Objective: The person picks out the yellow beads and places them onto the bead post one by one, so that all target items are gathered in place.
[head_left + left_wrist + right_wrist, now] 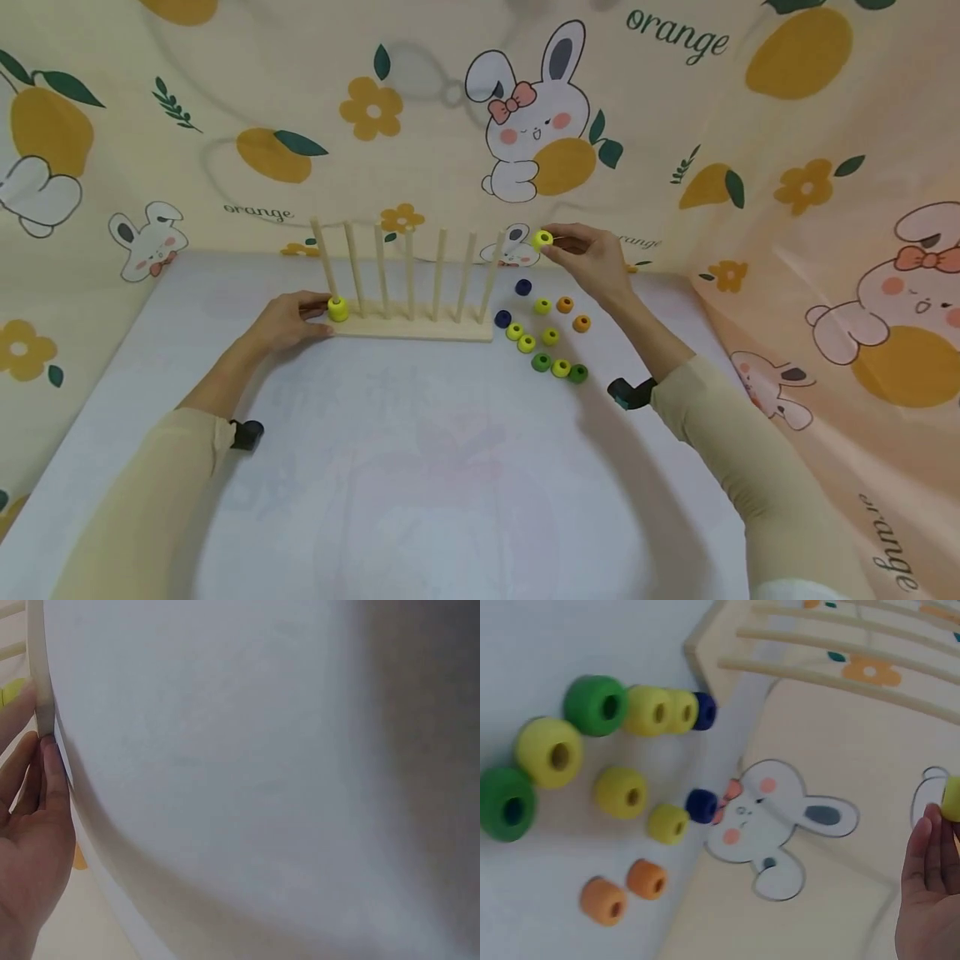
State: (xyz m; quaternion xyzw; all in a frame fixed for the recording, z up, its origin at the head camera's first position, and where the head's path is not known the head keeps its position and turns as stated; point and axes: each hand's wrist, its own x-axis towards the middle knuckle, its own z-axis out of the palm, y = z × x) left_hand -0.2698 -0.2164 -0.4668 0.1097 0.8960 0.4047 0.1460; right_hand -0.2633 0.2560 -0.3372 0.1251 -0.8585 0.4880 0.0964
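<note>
My right hand (592, 260) pinches a yellow bead (542, 240) between thumb and fingertips, raised just right of the rack's last peg. The same bead (952, 799) shows at the right edge of the right wrist view. At the left end of a wooden peg rack (412, 331), my left hand (283, 322) grips the base, thumb at its front corner. In the left wrist view, fingers (54, 769) meet the end of the base (43, 690). Yellow beads (338, 310) sit at the foot of the leftmost peg, and the other upright pegs bear no beads.
Right of the rack, loose beads lie on the white table (420, 467): dark blue (522, 287), orange (582, 322), green (577, 373) and several yellow (551, 336). A patterned cloth (420, 167) with rabbits and oranges hangs behind the rack and along the right side.
</note>
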